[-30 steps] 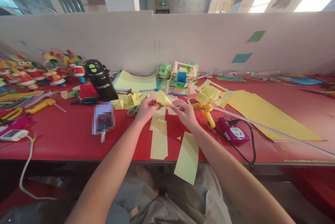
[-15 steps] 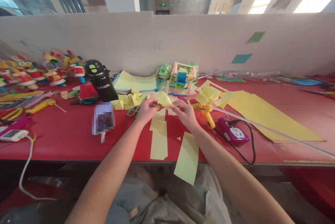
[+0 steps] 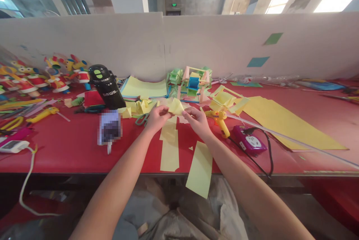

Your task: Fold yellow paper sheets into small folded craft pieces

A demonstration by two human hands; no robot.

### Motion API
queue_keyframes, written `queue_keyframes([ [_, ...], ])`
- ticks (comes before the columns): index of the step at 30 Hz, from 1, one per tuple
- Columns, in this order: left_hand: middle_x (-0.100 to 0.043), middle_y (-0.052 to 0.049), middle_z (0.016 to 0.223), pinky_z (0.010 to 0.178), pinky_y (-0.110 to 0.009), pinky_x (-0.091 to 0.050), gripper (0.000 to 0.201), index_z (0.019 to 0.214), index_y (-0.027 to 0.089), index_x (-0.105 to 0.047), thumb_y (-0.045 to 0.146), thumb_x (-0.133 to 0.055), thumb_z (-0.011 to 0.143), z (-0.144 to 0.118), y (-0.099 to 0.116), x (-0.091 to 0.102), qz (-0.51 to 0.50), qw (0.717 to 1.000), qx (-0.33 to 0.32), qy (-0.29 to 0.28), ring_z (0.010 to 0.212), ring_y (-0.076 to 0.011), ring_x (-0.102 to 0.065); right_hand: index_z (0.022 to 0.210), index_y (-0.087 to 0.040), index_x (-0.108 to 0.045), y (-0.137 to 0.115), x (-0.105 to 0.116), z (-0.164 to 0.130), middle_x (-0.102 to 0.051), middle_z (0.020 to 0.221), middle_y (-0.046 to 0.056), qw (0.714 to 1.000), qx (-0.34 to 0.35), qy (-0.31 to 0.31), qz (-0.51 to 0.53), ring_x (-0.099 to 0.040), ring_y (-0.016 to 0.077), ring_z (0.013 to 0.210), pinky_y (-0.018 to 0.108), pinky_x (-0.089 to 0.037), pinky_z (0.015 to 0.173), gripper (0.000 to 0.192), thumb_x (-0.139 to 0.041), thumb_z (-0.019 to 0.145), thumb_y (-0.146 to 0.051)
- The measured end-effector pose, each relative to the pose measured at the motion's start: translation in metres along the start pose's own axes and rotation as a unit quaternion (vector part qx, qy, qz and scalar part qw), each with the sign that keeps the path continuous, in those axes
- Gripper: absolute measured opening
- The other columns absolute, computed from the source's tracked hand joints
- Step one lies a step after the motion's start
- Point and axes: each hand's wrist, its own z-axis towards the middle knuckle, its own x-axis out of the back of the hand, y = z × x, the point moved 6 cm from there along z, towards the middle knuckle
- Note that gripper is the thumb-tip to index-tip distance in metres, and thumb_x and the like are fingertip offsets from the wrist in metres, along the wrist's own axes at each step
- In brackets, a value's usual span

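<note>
A small folded yellow paper piece [image 3: 175, 106] is pinched between left hand [image 3: 156, 117] and right hand [image 3: 198, 120], above the red table's [image 3: 70, 150] near edge; bare room lies left.

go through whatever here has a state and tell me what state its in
left hand: grip pinched on the folded yellow paper
right hand: pinching the same paper's other end
folded yellow paper: creased, held above the red table
yellow strip: flat, hanging over the table's front edge
glue gun: lying on the table, unheld
purple power strip: black plug in it
black bottle: upright, lid on
</note>
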Motion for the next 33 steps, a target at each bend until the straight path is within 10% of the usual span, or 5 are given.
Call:
queue_keyframes([
  [7, -0.072, -0.003, 0.076, 0.09, -0.044, -0.057, 0.024, 0.077, 0.016, -0.07, 0.04, -0.067, 0.076, -0.003, 0.009, -0.005, -0.077, 0.996, 0.026, -0.03, 0.081, -0.0229, -0.071, 0.072, -0.019, -0.064, 0.003, 0.001, -0.001, -0.061, 0.075, 0.004, 1.0, -0.027, 0.011, -0.006, -0.055, 0.0169, 0.07, 0.029, -0.046, 0.06, 0.042, -0.07, 0.077, -0.061],
  [22, -0.07, -0.002, 0.074, 0.078, -0.037, -0.057, 0.013, 0.076, 0.019, -0.067, 0.031, -0.069, 0.073, -0.006, 0.007, -0.005, 0.106, 0.992, -0.063, -0.02, 0.073, -0.0198, -0.067, 0.072, -0.02, -0.063, 0.012, -0.004, -0.001, -0.062, 0.074, 0.003, 0.995, -0.011, -0.009, -0.094, -0.054, 0.0151, 0.066, 0.028, -0.043, 0.059, 0.037, -0.068, 0.081, -0.055],
  [33, -0.062, -0.014, 0.135, 0.078, -0.032, -0.057, 0.047, 0.118, 0.019, -0.063, 0.017, -0.067, 0.071, -0.006, 0.001, -0.007, 0.06, 0.996, -0.055, -0.037, 0.09, -0.0202, -0.072, 0.072, -0.019, -0.065, 0.013, -0.006, -0.002, -0.06, 0.08, 0.004, 0.992, 0.01, -0.02, -0.128, -0.05, 0.0135, 0.063, 0.03, -0.044, 0.06, 0.04, -0.068, 0.08, -0.058],
])
